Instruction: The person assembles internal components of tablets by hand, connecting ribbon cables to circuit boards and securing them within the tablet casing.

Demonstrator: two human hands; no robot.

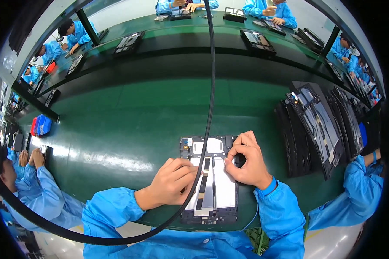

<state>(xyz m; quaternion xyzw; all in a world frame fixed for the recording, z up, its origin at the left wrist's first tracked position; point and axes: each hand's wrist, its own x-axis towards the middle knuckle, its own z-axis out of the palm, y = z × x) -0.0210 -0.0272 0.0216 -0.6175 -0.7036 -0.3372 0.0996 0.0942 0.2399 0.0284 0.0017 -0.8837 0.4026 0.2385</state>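
Note:
An opened tablet (226, 185) lies on the green table in front of me, its black frame around pale silver battery panels, with dark strips down the middle. My left hand (170, 181) is curled over the tablet's left side, fingertips close together near the central strips. Whatever is between them is hidden, partly by a black cable crossing the view. My right hand (248, 164) rests at the right edge, thumb and forefinger pinched over the right panel. Anything in that pinch is too small to make out. A blue band circles the right wrist.
Stacked opened tablets (317, 129) on black trays stand to the right. The black cable (211, 77) hangs across the middle. Beyond the green table (116, 116) runs a raised shelf with more tablets (257, 41). Blue and red bins (43, 125) sit left. Co-workers in blue sit around.

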